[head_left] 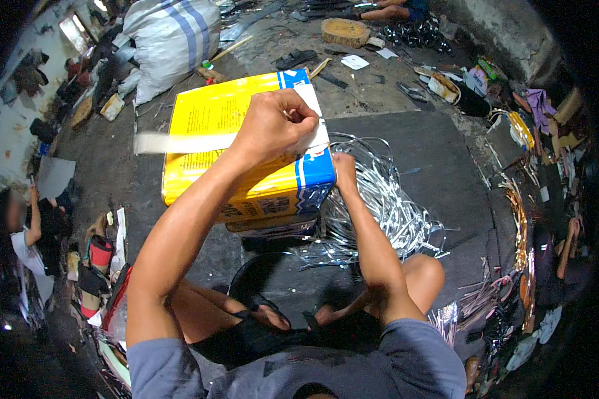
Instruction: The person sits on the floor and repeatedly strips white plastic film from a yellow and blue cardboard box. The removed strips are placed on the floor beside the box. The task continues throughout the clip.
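Note:
A large yellow tin (209,110) with a blue-and-white right end lies in front of me. Over its top, near the right edge, my left hand (276,123) is closed in a pinch; what the fingertips hold is too small to make out. A pale flat strip (180,142), blurred at its free end, sticks out leftward across the tin from behind my left wrist. Against the tin's right side, my right hand (343,171) is closed, its fingers partly hidden. Beside and below that hand spreads a tangled heap of shiny silver strips (399,216).
A big white sack (173,50) with blue stripes stands beyond the tin. A round wood block (345,32) and a dark sandal (295,60) lie farther back. Bundled strips (516,219) and scraps line the right. Another person (30,233) sits at the far left.

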Tool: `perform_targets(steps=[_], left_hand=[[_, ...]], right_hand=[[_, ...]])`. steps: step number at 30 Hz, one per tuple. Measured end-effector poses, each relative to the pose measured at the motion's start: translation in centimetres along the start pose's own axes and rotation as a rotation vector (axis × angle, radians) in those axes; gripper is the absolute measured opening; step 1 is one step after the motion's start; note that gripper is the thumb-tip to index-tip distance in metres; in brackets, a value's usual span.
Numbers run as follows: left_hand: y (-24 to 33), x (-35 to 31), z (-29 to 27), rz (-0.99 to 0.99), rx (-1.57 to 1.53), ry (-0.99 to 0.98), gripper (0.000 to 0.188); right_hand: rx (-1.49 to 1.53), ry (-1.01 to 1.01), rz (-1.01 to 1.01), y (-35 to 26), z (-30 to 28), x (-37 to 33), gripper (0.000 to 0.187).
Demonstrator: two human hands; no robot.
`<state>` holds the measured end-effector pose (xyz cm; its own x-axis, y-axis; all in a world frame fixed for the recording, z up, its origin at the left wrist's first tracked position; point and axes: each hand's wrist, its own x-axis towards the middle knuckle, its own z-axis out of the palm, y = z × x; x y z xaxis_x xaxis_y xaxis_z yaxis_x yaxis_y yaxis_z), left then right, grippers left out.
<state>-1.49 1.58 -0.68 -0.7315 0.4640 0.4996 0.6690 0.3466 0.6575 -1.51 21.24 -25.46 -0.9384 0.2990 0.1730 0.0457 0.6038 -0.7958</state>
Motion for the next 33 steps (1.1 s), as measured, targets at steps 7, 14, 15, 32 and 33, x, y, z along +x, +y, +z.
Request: perform_targets(steps=[7, 14, 15, 32, 33], left_hand=[[0.4, -0.2, 0.1, -0.009, -0.036, -0.032, 0.009], [0.5, 0.0, -0.2, -0.049, -0.042, -0.110, 0.004], [0.5, -0.1, -0.2, -0.049, -0.053, -0.113, 0.004], [1.4, -0.7, -1.1, 0.291, 0.082, -0.199, 0.016], [1.3, -0.8, -1.1, 0.311, 0.089, -0.198, 0.016]], right_hand=[[-0.247, -0.079, 0.375, 12.5, 5.7, -5.0, 0.035], [-0.226, -0.044, 0.626, 14.8, 4.5, -8.0, 0.062], [-0.232, -0.055, 0.644, 14.5, 4.0, -8.4, 0.067], [-0.512, -0.140, 0.589, 17.2, 1.6, -9.3, 0.040], [-0.523, -0.146, 0.609, 17.4, 1.3, -9.3, 0.039]])
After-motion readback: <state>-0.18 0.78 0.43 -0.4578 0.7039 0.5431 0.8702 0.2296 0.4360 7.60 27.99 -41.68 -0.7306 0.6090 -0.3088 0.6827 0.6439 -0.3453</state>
